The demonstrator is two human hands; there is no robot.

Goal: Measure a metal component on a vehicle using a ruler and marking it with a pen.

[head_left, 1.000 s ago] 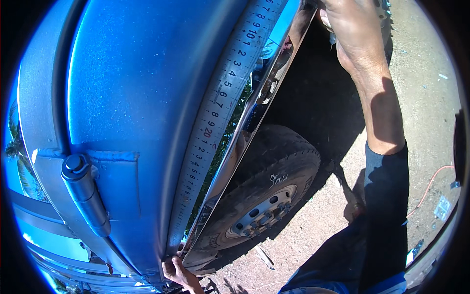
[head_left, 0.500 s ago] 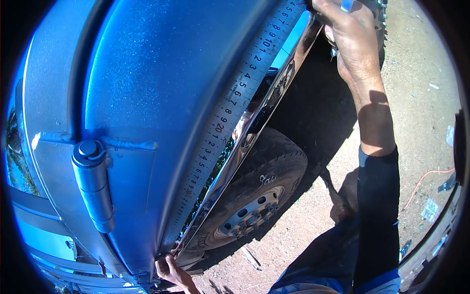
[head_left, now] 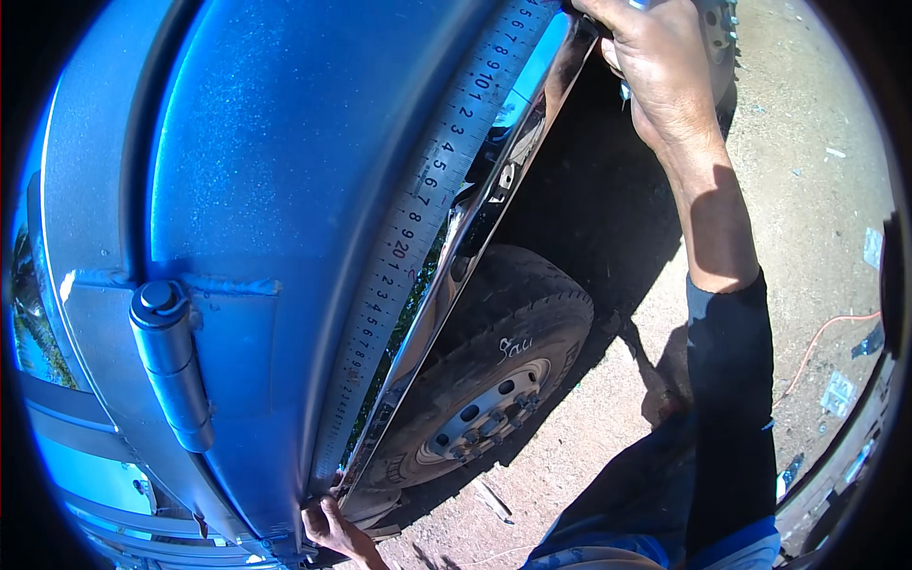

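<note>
A long steel ruler (head_left: 413,214) lies along the curved lower edge of a blue metal panel (head_left: 285,142). Beside it runs a shiny, mirror-like metal edge (head_left: 465,223). My left hand (head_left: 332,530) is closed at the ruler's lower end, thumb and fingers pressed at the panel's corner. At the upper right my right hand (head_left: 660,71) is closed by the top of the shiny edge, next to the ruler. A slim pen-like thing with a blue-white end (head_left: 640,4) sticks out of that hand; its fingertips are partly cut off by the view.
A heavy hinge (head_left: 171,361) is fixed to the panel at left. Under the shiny edge stands a large truck tyre (head_left: 513,323), with another wheel (head_left: 719,47) farther off. On the sandy ground are plastic scraps (head_left: 838,394), a piece of wood (head_left: 494,502) and an orange cord (head_left: 822,330).
The upper part of the ruler, the shiny edge and my right hand appear shifted slightly left, as does the hinge. My left hand stays at the lower corner.
</note>
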